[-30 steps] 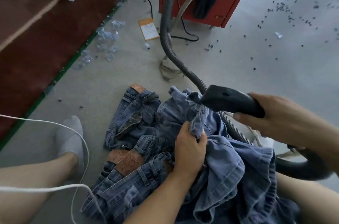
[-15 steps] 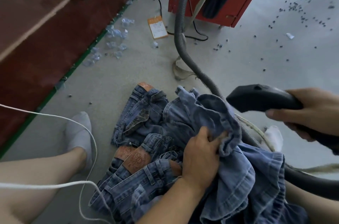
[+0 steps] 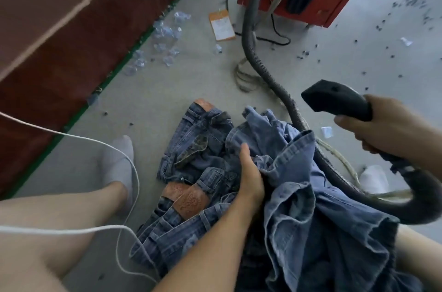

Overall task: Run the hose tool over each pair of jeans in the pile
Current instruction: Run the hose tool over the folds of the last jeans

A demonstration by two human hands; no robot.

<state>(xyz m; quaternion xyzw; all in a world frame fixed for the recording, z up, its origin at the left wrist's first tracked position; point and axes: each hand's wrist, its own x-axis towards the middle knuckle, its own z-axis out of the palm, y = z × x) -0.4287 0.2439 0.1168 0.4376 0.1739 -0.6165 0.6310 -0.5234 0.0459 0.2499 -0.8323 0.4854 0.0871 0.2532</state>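
Denim jeans (image 3: 299,196) bunch in your left hand (image 3: 250,179)'s grip; your right hand (image 3: 387,129) clutches the black hose tool (image 3: 334,99) above them, over littered grey floor (image 3: 167,90).

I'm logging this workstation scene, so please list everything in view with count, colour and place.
Blue denim jeans: a pile, count unclear, floor centre
Black plastic hose nozzle: one, held clear of the pile, right
Grey ribbed hose: one, from cabinet to nozzle
Red metal cabinet: one, top
Orange paper tag: one, floor
White cord: one, left
Clear plastic scraps: several, floor by green strip
Left hand: grips jeans
Right hand: grips nozzle
White socked foot: left
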